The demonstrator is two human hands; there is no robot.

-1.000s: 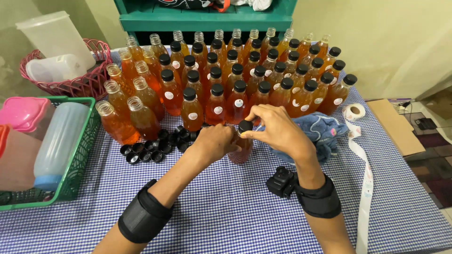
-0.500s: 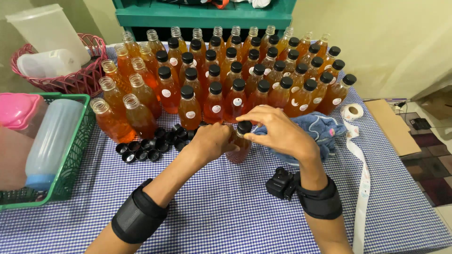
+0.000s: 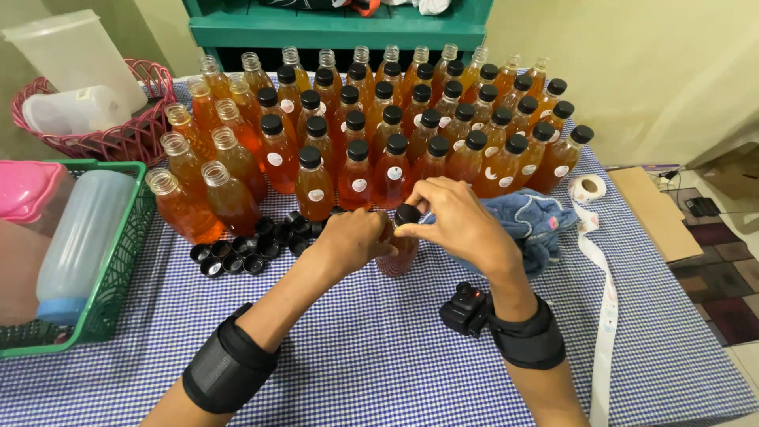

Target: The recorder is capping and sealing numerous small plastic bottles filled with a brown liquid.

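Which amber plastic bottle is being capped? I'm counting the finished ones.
The amber bottle apart from the rows: left hand grips it, right hand pinches its black cap.

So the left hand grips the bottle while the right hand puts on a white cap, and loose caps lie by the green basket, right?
Not quite: the cap is black, not white, as the head view shows. The left hand does grip the bottle, the right hand fits the cap, and loose caps lie by the green basket.
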